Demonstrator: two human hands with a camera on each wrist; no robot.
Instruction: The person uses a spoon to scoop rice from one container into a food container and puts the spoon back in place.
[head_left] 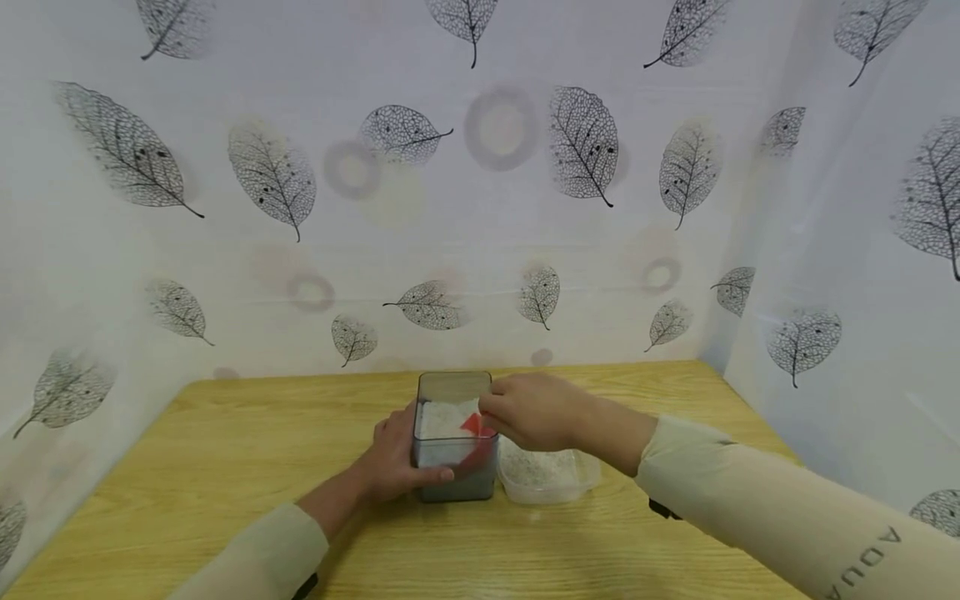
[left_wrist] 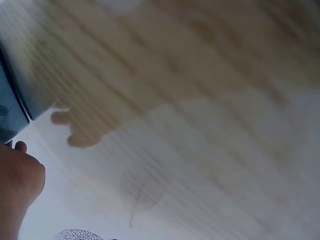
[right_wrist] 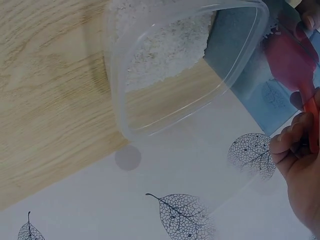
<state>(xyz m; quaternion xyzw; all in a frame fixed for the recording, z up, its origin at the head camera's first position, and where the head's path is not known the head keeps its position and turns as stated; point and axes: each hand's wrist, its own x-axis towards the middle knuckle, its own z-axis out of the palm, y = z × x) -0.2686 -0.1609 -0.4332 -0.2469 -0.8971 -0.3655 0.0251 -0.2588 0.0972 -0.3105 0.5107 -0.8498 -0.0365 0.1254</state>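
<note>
A tall translucent grey-blue bin (head_left: 457, 490) with white rice (head_left: 442, 419) inside stands on the table. My left hand (head_left: 393, 461) grips it from the left, its thumb along the front wall and its fingers at the far side. Over the right rim, my right hand (head_left: 542, 414) holds a red scoop (right_wrist: 290, 62) by its handle, the blade down inside the bin. Through the bin wall the scoop's colour looks blurred in the head view. In the left wrist view only part of the left hand (left_wrist: 21, 177) shows, beside the bin's dark edge.
A shallow clear plastic tub (right_wrist: 122, 102), holding more rice (right_wrist: 167, 50), stands right against the bin's right side, under the right forearm. The wooden table (head_left: 247, 467) is bounded by a white curtain (head_left: 480, 242) with leaf prints behind and at both sides.
</note>
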